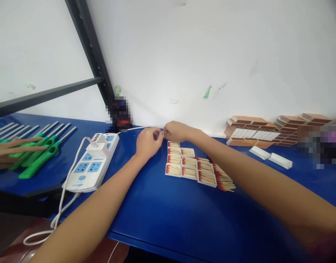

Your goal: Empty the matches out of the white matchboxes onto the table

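Observation:
My left hand [148, 140] and my right hand [176, 131] meet fingertip to fingertip at the back of the blue table, close to the wall. Both have their fingers curled into a pinch; whatever lies between them is too small to make out. Just below my right hand, white matchbox trays [172, 169] full of red-tipped matches stand in rows, touching one another. To their right lies a pile of loose matches [224, 180], partly covered by my right forearm.
Stacked matchbox sleeves [250, 119] stand at the right by the wall, with white trays [280, 160] before them. A white power strip [87, 168] with cables lies left of my left arm. Further left, another person's hand [17, 149] rests over green-handled lighters [38, 162] beside a dark metal frame [88, 40].

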`<move>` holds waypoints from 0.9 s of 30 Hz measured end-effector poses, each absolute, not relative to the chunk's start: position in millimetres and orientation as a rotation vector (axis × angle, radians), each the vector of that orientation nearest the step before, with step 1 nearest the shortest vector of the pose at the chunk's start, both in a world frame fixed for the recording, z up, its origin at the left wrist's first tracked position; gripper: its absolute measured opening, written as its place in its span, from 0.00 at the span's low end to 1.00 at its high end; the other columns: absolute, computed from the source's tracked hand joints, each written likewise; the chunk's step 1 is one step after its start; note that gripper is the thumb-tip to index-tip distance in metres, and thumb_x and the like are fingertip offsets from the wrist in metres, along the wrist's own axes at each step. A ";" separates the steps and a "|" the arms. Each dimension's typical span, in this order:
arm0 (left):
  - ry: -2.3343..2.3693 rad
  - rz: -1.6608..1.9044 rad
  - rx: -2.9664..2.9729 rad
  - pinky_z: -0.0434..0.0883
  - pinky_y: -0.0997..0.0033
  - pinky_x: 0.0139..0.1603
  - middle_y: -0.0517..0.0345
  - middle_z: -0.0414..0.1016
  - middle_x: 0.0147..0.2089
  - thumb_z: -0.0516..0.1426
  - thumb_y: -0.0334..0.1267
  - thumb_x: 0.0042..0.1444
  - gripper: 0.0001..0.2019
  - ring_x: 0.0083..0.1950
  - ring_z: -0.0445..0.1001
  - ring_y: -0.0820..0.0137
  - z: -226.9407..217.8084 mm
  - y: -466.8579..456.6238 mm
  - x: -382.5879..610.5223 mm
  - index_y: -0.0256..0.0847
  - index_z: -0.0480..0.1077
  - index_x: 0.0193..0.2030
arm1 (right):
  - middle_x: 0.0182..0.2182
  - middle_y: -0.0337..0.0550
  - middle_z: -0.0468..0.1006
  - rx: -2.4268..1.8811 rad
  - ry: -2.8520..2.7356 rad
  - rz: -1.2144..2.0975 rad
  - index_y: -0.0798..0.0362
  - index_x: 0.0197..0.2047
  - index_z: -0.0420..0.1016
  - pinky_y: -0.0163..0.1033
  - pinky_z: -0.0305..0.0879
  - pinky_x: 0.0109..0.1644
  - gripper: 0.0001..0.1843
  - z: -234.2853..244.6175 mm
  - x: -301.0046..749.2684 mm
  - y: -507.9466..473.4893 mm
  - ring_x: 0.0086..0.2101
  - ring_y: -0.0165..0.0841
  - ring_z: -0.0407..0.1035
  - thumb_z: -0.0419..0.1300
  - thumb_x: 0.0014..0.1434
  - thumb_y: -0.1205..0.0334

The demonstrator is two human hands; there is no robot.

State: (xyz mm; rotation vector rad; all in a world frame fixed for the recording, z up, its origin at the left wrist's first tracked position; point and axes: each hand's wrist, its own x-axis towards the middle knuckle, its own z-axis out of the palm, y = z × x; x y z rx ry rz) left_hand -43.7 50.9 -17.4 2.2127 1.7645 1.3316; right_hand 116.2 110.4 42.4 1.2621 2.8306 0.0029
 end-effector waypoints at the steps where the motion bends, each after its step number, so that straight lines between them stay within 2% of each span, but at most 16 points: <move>1: 1.781 1.395 2.187 0.70 0.66 0.43 0.58 0.81 0.33 0.60 0.36 0.63 0.05 0.37 0.78 0.64 -16.7 50.3 -43.5 0.43 0.78 0.38 | 0.39 0.54 0.86 1.256 2.841 0.004 0.57 0.41 0.84 0.38 0.61 0.35 0.14 41.9 111.3 111.9 0.34 0.37 0.76 0.57 0.67 0.63; 5: 1.802 1.662 2.065 0.69 0.68 0.41 0.62 0.76 0.28 0.59 0.39 0.64 0.06 0.32 0.76 0.67 -14.2 48.7 -41.9 0.43 0.77 0.38 | 0.46 0.58 0.85 1.329 2.867 0.080 0.57 0.48 0.82 0.38 0.63 0.40 0.15 36.1 97.8 126.1 0.42 0.41 0.78 0.55 0.69 0.62; 9: 1.766 1.680 2.048 0.69 0.70 0.40 0.64 0.74 0.26 0.60 0.40 0.63 0.06 0.30 0.75 0.69 -13.4 47.5 -39.6 0.44 0.77 0.41 | 0.50 0.64 0.82 1.411 2.842 0.163 0.61 0.54 0.80 0.41 0.66 0.46 0.17 28.8 98.9 140.4 0.50 0.47 0.77 0.57 0.69 0.62; 14: 1.742 1.565 2.117 0.69 0.69 0.39 0.63 0.75 0.26 0.60 0.40 0.62 0.05 0.29 0.74 0.69 -13.0 46.9 -38.2 0.44 0.77 0.39 | 0.49 0.60 0.83 1.399 2.866 0.168 0.58 0.52 0.82 0.42 0.67 0.49 0.16 35.9 120.9 137.4 0.50 0.47 0.77 0.61 0.69 0.56; 16: 1.759 1.467 2.148 0.69 0.68 0.39 0.62 0.77 0.27 0.60 0.39 0.61 0.05 0.30 0.75 0.67 -12.8 47.9 -39.3 0.44 0.78 0.38 | 0.50 0.57 0.83 1.403 2.906 0.167 0.56 0.54 0.81 0.42 0.66 0.49 0.18 44.3 135.9 128.0 0.50 0.45 0.76 0.61 0.70 0.54; 19: 1.787 1.342 2.182 0.71 0.65 0.43 0.59 0.80 0.32 0.59 0.40 0.62 0.07 0.36 0.78 0.64 -13.8 50.9 -42.6 0.44 0.78 0.39 | 0.47 0.53 0.84 1.435 2.957 0.173 0.54 0.57 0.79 0.42 0.64 0.47 0.17 57.6 168.5 103.2 0.46 0.41 0.76 0.59 0.71 0.55; 22: 1.774 1.233 2.225 0.74 0.59 0.51 0.55 0.82 0.38 0.59 0.42 0.63 0.09 0.44 0.79 0.59 -17.3 53.5 -45.3 0.43 0.78 0.43 | 0.37 0.48 0.84 1.490 2.967 0.121 0.54 0.49 0.81 0.40 0.62 0.39 0.13 63.1 214.8 67.2 0.35 0.36 0.74 0.59 0.70 0.57; 24: 1.736 1.188 2.268 0.73 0.55 0.58 0.51 0.82 0.45 0.60 0.44 0.63 0.11 0.52 0.78 0.56 -20.7 54.6 -46.1 0.42 0.78 0.47 | 0.29 0.44 0.80 1.585 2.986 -0.058 0.53 0.43 0.82 0.39 0.57 0.34 0.13 57.9 249.9 42.4 0.28 0.33 0.70 0.58 0.70 0.56; 27: 1.674 1.172 2.239 0.66 0.50 0.71 0.47 0.78 0.59 0.62 0.47 0.62 0.17 0.64 0.72 0.52 -25.4 58.2 -47.2 0.42 0.77 0.53 | 0.26 0.42 0.78 1.784 2.993 0.012 0.53 0.39 0.80 0.39 0.57 0.33 0.16 38.5 296.6 16.0 0.27 0.33 0.69 0.55 0.72 0.55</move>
